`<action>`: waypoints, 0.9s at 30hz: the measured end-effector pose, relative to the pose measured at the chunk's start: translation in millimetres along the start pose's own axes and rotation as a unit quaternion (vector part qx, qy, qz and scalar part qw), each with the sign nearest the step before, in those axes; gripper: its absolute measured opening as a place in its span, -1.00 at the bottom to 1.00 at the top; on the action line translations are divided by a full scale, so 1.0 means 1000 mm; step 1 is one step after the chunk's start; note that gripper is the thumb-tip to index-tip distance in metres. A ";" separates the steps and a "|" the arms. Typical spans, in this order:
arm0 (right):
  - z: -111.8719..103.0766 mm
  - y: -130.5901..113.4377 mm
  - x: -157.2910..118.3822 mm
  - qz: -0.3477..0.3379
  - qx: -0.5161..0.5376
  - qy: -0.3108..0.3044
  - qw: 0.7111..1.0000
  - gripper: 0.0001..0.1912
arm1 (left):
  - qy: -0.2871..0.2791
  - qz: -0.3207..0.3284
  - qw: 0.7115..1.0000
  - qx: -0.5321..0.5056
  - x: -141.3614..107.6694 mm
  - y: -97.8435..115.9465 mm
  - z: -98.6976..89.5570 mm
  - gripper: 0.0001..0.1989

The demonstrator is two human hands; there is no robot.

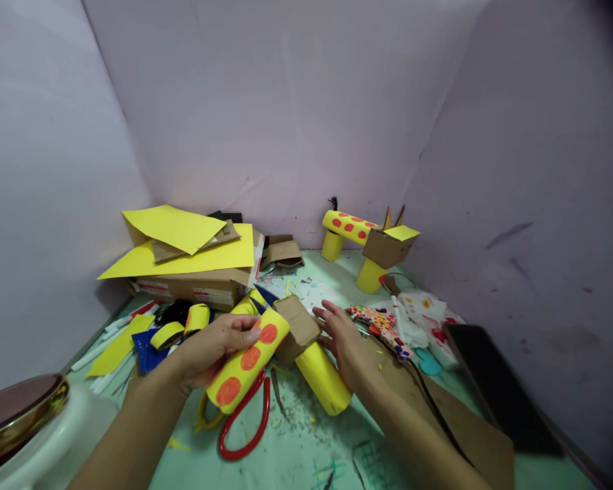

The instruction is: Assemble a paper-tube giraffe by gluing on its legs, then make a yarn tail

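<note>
My left hand (219, 347) is closed around a yellow paper tube (249, 359) with orange spots, held at a slant above the table. Its upper end is close to a small cardboard box (297, 321), and I cannot tell whether they touch. A plain yellow tube (324, 380) extends below this box, and two dark blue pointed pieces (266, 295) show at its upper left. Beside the box, my right hand (343, 339) has its fingers stretched out and apart, gripping nothing. Red loop-shaped handles (245, 435) lie on the table beneath the spotted tube.
A spotted yellow cardboard animal (388, 248) stands at the back right. Yellow sheets (219, 255) lie on a cardboard box at the back left. A glue gun with patterned covering (383, 327), a dark phone-like slab (500, 388) and a cardboard sheet (470, 422) are on the right.
</note>
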State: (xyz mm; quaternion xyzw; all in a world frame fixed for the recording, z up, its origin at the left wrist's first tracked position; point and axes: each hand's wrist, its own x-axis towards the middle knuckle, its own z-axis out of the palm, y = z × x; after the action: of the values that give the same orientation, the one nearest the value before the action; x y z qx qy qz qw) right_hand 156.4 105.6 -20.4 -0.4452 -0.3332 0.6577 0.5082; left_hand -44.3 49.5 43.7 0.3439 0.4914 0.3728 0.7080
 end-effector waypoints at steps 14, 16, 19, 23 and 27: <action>-0.008 0.024 -0.012 -0.150 -0.127 -0.052 0.979 -0.43 | 0.001 0.031 0.999 -0.021 0.017 -0.012 0.006 -0.56; -0.013 0.021 -0.014 -0.187 -0.142 -0.066 0.970 -0.43 | -0.020 0.008 1.000 -0.021 0.015 -0.011 0.007 -0.55; -0.018 0.017 -0.019 -0.247 -0.192 -0.099 0.945 -0.38 | -0.048 -0.019 0.998 -0.025 0.011 -0.009 0.008 -0.58; -0.020 0.006 -0.030 -0.325 -0.252 -0.200 0.889 -0.31 | -0.063 -0.034 0.997 -0.037 0.009 -0.009 0.010 -0.60; -0.015 -0.005 -0.042 -0.314 -0.310 -0.296 0.847 -0.24 | -0.079 -0.045 0.995 -0.026 0.009 -0.011 0.014 -0.63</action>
State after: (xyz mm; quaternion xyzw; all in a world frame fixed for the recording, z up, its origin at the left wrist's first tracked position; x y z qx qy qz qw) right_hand 176.0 66.3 -12.0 -0.2352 -0.7767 0.4257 0.4002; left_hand -27.1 49.8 34.4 0.3309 0.4390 0.3248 0.7696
